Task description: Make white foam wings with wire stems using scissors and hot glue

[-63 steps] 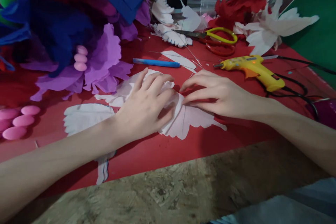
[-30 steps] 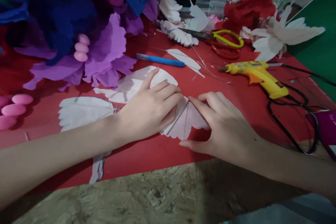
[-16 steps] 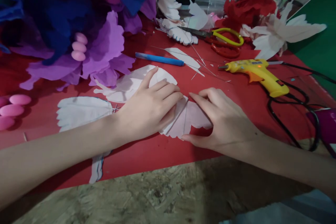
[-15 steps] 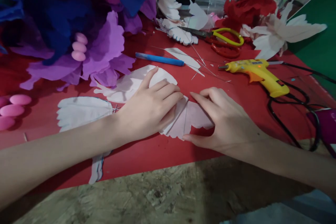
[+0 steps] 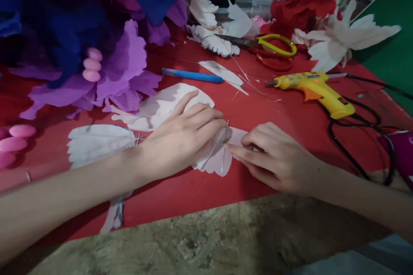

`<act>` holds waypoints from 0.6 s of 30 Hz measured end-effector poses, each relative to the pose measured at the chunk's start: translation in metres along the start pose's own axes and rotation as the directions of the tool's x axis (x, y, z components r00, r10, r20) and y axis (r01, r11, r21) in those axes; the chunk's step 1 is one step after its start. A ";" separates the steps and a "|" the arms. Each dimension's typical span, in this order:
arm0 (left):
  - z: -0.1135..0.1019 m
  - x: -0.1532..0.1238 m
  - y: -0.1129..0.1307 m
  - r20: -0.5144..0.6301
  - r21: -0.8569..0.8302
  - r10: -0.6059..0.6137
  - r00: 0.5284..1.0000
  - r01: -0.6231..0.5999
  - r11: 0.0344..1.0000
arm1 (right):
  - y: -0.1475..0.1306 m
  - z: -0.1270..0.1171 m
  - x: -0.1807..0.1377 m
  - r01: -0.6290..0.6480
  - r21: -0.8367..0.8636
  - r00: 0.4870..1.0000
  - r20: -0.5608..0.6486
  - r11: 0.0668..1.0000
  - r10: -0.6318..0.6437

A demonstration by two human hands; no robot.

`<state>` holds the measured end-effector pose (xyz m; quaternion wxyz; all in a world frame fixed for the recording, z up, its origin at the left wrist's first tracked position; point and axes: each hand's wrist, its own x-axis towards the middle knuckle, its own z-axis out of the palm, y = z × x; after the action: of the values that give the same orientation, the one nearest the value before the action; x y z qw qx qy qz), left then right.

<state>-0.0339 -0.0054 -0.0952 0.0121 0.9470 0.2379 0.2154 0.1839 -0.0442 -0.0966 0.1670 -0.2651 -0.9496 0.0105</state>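
A pale pink paper petal (image 5: pixel 217 160) with a thin wire along its middle lies on the red sheet (image 5: pixel 284 111). My left hand (image 5: pixel 180 137) lies flat over the petal's left half, fingers stretched out and pressing it down. My right hand (image 5: pixel 274 154) rests on the petal's right half, fingers drawn together and pinching the paper beside the wire. Another pale petal (image 5: pixel 158 105) lies under my left fingertips, and a white feathered cutout (image 5: pixel 97 142) sits beside my left wrist.
A yellow glue gun (image 5: pixel 316 88) with a black cord lies at right. A blue pen (image 5: pixel 192 75), yellow-handled scissors (image 5: pixel 274 45), red scissors and loose wires lie behind. Purple and blue paper flowers (image 5: pixel 109 68) crowd the left; red and white flowers (image 5: pixel 335 36) stand back right. Pink ovals (image 5: pixel 16 137) lie far left.
My right hand slid left and curled over the petal's right half, folding it toward the wire. My left hand stayed pressing the left half.
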 end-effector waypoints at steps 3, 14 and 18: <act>-0.001 0.002 0.000 0.021 -0.045 0.055 0.998 -0.054 0.998 | 0.000 0.001 0.000 -0.011 0.033 1.000 -0.027 0.999 0.012; -0.008 0.005 0.004 0.166 -0.227 -0.055 0.985 0.093 0.969 | 0.002 -0.003 0.002 0.009 0.041 1.000 -0.027 0.999 -0.008; -0.007 0.004 0.005 0.224 -0.175 -0.051 0.973 0.092 0.980 | 0.002 -0.002 0.002 0.010 0.060 1.000 -0.028 0.998 -0.008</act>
<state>-0.0315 -0.0086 -0.0869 0.1337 0.9506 0.2480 0.1304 0.1843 -0.0419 -0.0942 0.1882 -0.2560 -0.9476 0.0344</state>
